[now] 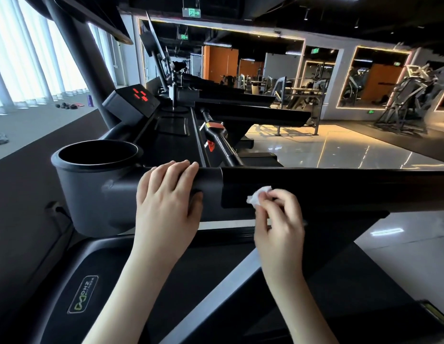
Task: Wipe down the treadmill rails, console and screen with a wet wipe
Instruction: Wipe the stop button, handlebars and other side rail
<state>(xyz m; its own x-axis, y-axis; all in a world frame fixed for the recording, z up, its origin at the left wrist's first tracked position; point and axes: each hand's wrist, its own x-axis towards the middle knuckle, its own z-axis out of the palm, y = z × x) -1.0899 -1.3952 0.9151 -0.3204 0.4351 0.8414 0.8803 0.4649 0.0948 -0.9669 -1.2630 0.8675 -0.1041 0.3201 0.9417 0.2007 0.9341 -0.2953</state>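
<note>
Wet wipe is crumpled into a small white wad, and we pinch it between the thumb and the first fingers of our right hand. The other fingers are curled loosely behind. The wad touches the front face of the black side rail, just to the right of the grey rail joint. Our left hand holds this joint, with the fingers curled over its top and the thumb on its front, near the round cup holder. We judge that the wipe is very light, soft and limp, with no stiffness of its own. It goes only where the fingertips push it, so the pressure must come from the fingers behind it. A pinch at one edge, as now, leaves only a little of it free as a pad. For long strokes along the rail it may serve better to spread it flat under two or three fingers. Being damp, it probably slides easily on the glossy plastic, but it may roll up or tear if we drag it over a sharp edge of the joint. The rail looks hard, smooth and fixed, so it should bear firm rubbing. The small display with red figures, farther off on the console, probably wants a lighter touch. We cannot tell how wet the wipe is.
</note>
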